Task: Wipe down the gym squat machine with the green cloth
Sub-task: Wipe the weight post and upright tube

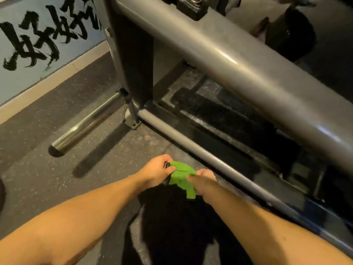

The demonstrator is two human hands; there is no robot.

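Two bare hands meet low in front of the person, both holding the green cloth (181, 177). The left hand (155, 170) curls its fingers round the cloth's upper left edge, where a small dark object also shows, too blurred to tell what it is. The right hand (203, 178) grips the cloth's right side, and a loose end hangs below. The cloth is in the air above the speckled floor (38, 178), near the thin lower tube (210, 155) of the squat machine (267, 96) but not touching it. The machine's thick grey bar (210, 48) slants down to the right. A chrome peg (86, 125) sticks out from the upright post (131, 54) toward the wall (19, 83), which bears black brush characters.
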